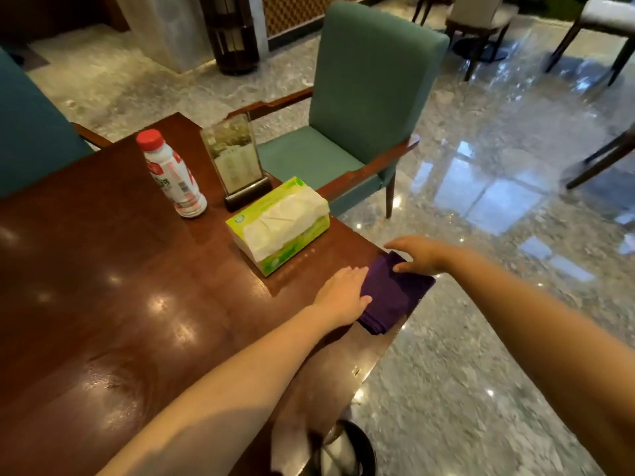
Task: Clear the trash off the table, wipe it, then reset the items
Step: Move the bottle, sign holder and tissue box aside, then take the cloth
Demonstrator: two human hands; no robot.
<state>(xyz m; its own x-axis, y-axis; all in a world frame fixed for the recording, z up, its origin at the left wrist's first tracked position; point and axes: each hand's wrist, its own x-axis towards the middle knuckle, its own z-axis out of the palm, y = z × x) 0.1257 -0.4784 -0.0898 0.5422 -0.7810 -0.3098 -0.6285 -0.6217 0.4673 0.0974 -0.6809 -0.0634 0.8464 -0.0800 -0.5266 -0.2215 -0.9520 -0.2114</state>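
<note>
A folded purple cloth (391, 297) lies at the right corner of the dark wooden table (103, 286), partly over the edge. My left hand (343, 297) rests flat on the cloth's left side, fingers together. My right hand (419, 254) touches the cloth's far edge with spread fingers. Behind the cloth sits a green tissue pack (280, 225) with white tissue showing. A white bottle with a red cap (171, 173) stands further back, next to a clear menu stand (237, 159) on a dark base.
A green armchair (364, 108) stands beyond the table's far right edge, another green chair (31, 132) at the left. A round dark bin (343, 448) sits on the glossy stone floor below the table's near edge. More chairs stand at the back right.
</note>
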